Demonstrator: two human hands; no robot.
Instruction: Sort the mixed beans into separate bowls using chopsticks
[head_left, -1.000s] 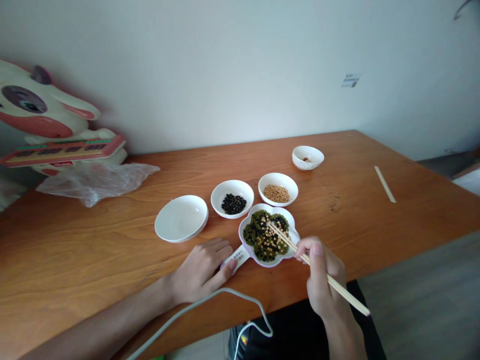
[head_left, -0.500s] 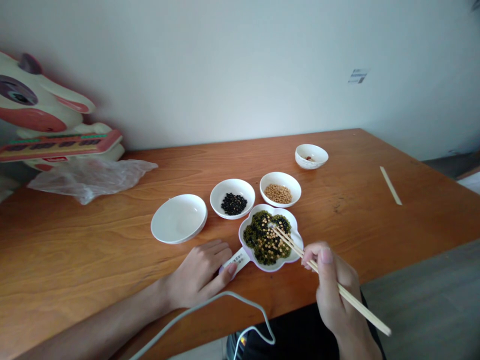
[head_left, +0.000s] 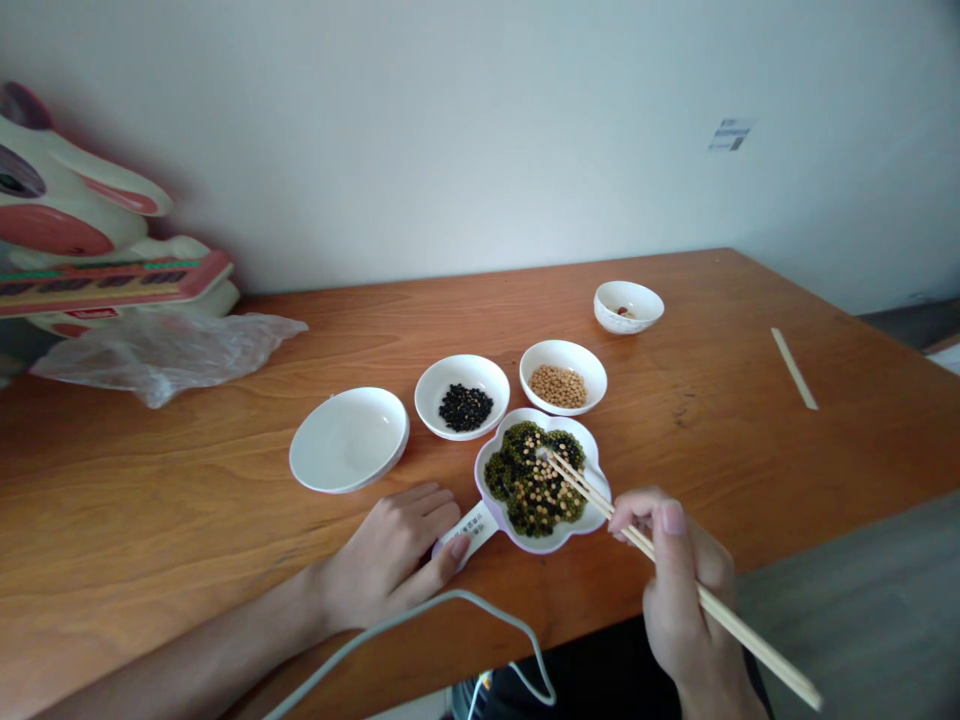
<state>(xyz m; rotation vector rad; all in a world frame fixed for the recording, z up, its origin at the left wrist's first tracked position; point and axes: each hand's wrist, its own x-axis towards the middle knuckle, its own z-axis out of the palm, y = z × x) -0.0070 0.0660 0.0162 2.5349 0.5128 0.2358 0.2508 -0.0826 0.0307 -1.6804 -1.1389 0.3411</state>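
A pair of wooden chopsticks (head_left: 739, 625) is held in my right hand (head_left: 679, 590), with their tips among the beans in a flower-shaped dish. This dish (head_left: 600, 480) is white with a lilac rim and holds mixed green, black and yellow beans. Its short handle (head_left: 480, 520) lies under the thumb and fingers of my left hand (head_left: 397, 550), which grips it on the table. Just behind the dish stand a white bowl (head_left: 427, 390) of black beans and another white bowl (head_left: 530, 362) of yellow soybeans. Whether a bean is between the chopstick tips is too small to tell.
An empty white bowl (head_left: 349, 440) sits left of the dish. Farther back is a small bowl (head_left: 630, 322) with a few reddish bits. A plastic bag (head_left: 180, 350) lies before a cow-shaped toy keyboard (head_left: 112, 270). A pale strip (head_left: 795, 370) lies at right; a cable (head_left: 390, 620) crosses in front.
The view has shifted slightly. My left hand stays on the handle, and the chopsticks remain at nearly the same spot in the beans.
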